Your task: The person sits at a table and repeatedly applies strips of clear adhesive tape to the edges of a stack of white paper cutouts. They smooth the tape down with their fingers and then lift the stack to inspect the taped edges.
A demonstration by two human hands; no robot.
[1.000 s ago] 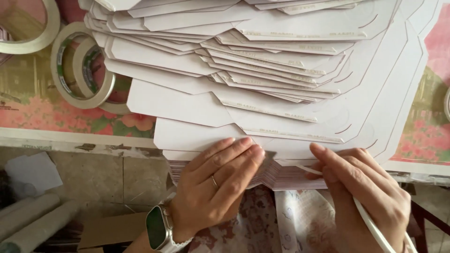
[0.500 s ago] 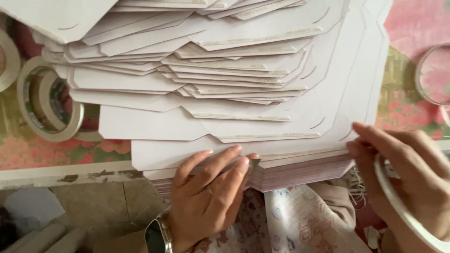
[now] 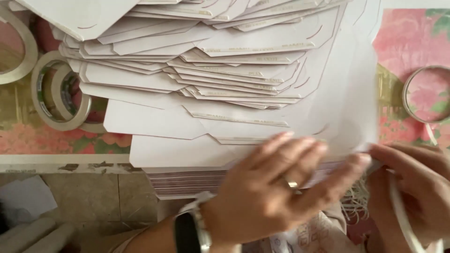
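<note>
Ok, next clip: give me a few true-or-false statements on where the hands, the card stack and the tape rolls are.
1. The left hand lies on the stack of white die-cut card blanks. True.
2. The right hand is at the stack's right corner. True.
3. The tape rolls sit on top of the stack. False: they lie on the floral tablecloth left of it.
4. The left wrist is bare. False: it wears a dark smartwatch.
5. The stack overhangs the table's near edge. True.

A table (image 3: 28, 159) covered in pink floral cloth stands over a dull tiled floor (image 3: 93, 197) in soft daylight.
</note>
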